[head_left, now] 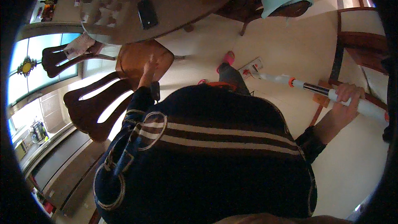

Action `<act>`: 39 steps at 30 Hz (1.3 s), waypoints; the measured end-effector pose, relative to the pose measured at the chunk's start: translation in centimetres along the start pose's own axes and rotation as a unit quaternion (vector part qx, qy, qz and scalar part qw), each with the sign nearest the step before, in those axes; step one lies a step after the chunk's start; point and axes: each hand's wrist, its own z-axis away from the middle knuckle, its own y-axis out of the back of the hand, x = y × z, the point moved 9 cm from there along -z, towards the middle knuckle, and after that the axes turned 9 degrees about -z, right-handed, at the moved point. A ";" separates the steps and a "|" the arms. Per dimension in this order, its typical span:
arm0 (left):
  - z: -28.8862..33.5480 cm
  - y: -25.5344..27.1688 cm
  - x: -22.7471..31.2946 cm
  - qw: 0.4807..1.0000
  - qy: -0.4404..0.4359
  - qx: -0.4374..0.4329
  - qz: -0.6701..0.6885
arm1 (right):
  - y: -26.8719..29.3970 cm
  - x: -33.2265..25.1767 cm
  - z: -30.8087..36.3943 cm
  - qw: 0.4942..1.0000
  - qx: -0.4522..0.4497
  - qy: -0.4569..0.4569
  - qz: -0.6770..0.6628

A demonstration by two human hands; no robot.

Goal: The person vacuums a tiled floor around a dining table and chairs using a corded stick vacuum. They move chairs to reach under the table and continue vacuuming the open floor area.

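My right hand (349,99) is wrapped around the white grip of a long-handled mop (315,88). Its pole has a silver section and an orange ring, and slants down to a flat rectangular head on the floor near my foot. On the left, my left hand (151,67) reaches over the brown seat of a wooden chair (126,60). Its fingers look stretched out, with nothing visible in them; whether they touch the seat I cannot tell.
Beyond the chair stands a round table (120,18) with a black phone (147,13) near its edge. Another chair (290,14) with a pale teal cloth (288,0) is at the far right. A second chair (52,60) stands left by the window. My pink shoe (229,57) is on the tiles.
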 end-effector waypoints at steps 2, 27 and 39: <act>1.5 -2.5 4.8 0.993 -0.108 -0.038 -0.035 | -2.5 -0.6 4.2 0.997 0.055 0.010 0.046; 24.0 -10.6 45.0 0.846 -0.525 0.033 0.089 | -17.3 -11.7 12.3 0.886 -0.403 0.190 -0.129; 18.1 -21.6 42.7 0.908 -0.399 0.022 -0.126 | -5.8 -2.1 18.2 0.953 -0.293 0.083 -0.009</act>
